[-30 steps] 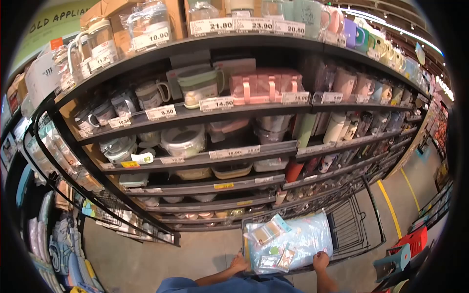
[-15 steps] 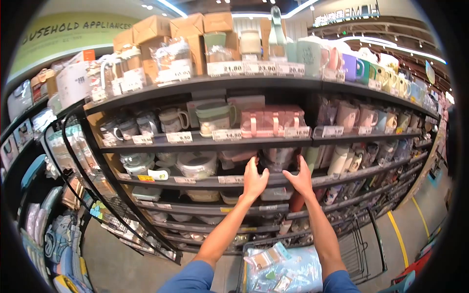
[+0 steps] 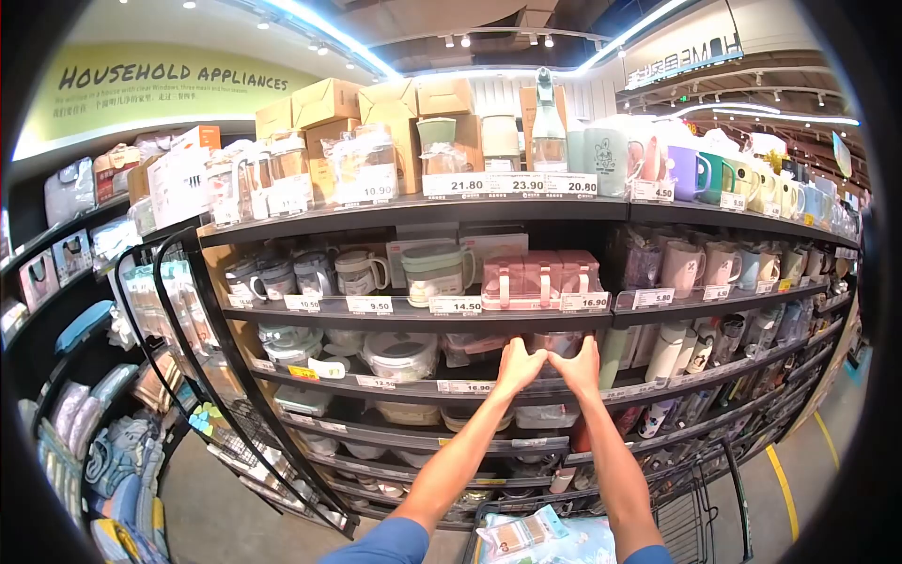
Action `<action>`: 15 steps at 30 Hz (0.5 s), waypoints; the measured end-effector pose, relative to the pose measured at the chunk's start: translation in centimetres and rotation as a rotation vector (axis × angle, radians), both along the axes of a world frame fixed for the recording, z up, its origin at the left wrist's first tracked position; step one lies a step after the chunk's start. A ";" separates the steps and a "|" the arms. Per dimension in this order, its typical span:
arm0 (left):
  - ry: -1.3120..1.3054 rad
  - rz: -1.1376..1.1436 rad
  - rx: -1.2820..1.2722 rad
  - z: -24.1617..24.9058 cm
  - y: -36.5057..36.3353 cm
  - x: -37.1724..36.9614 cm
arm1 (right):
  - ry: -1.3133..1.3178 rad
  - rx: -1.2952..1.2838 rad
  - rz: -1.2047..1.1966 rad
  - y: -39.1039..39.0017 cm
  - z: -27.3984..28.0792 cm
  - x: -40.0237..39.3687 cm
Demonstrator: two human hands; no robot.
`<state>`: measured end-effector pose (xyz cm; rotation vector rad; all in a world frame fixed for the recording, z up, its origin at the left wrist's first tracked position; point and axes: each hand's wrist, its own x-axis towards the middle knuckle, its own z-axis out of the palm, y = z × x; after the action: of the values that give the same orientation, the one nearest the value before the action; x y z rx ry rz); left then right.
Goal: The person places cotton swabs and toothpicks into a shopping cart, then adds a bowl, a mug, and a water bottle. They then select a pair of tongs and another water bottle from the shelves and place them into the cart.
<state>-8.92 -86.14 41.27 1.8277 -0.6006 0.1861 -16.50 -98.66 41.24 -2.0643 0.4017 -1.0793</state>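
While both arms reach up from the bottom edge of the view, I log the following.

Left hand (image 3: 520,365): raised at the front edge of the third shelf (image 3: 413,387), fingers curled around the left side of a steel container (image 3: 554,342); I read it as clamped on, though the fingertips are hidden behind the pot.

Right hand (image 3: 579,367): mirrors it on the right side, thumb touching the left thumb; closed on the same container.

Why held so: I judge the two-sided hold suits a round, smooth pot sitting back under the shelf above, where one hand would slip.

Container position: mid-shelf, just above the 16.90 price tag (image 3: 465,386), directly below the pink boxes (image 3: 540,278).

Neighbours: clear lidded tub (image 3: 400,354) near on the left; tall bottles (image 3: 667,350) near on the right.

Edges: shelf lip with tags runs just under the wrists; underside of the upper shelf sits close over the pot.

Open room: little overhead, so I see the free way as straight outward toward me; cart (image 3: 700,508) below, near the bottom edge.
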 end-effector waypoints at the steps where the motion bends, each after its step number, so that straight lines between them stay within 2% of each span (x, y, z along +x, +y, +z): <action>1: 0.002 0.002 0.002 0.1 0.2 -1.2 | 0.002 0.002 0.002 0.5 -0.2 -0.6; 3: -0.199 0.038 -0.116 -0.4 0.6 -2.9 | -0.121 -0.028 0.031 1.4 -1.0 -1.4; 5: -0.147 0.006 -0.098 -0.8 0.8 -3.6 | -0.182 -0.023 0.046 1.6 -1.4 -1.9; 7: -0.210 0.014 -0.181 -1.0 1.6 -5.0 | -0.209 0.087 0.123 2.1 -1.1 -3.5; 9: -0.243 0.012 -0.189 -1.2 3.0 -8.4 | -0.234 0.016 0.115 3.5 -1.4 -6.2; 13: -0.318 0.048 -0.190 -4.2 5.9 -16.4 | -0.251 0.141 0.273 4.9 -6.2 -12.0; 15: -0.342 0.023 -0.164 -7.2 7.5 -19.8 | -0.217 0.270 0.359 5.8 -8.7 -16.3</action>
<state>-28.77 -78.69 34.04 1.6550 -0.7777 0.5563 -32.83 -92.89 32.52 -1.6802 0.0578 -0.9583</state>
